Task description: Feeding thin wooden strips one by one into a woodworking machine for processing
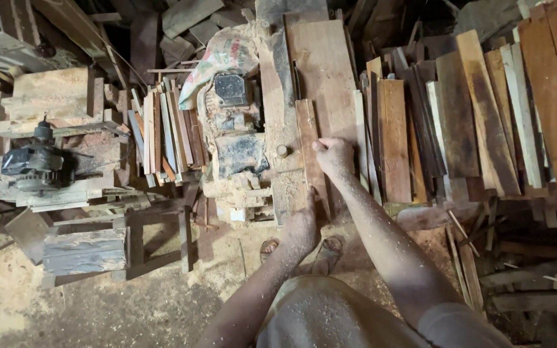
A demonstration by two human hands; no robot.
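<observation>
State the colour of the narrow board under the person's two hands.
The narrow board is reddish-brown bare wood, seen best in the head view.
</observation>
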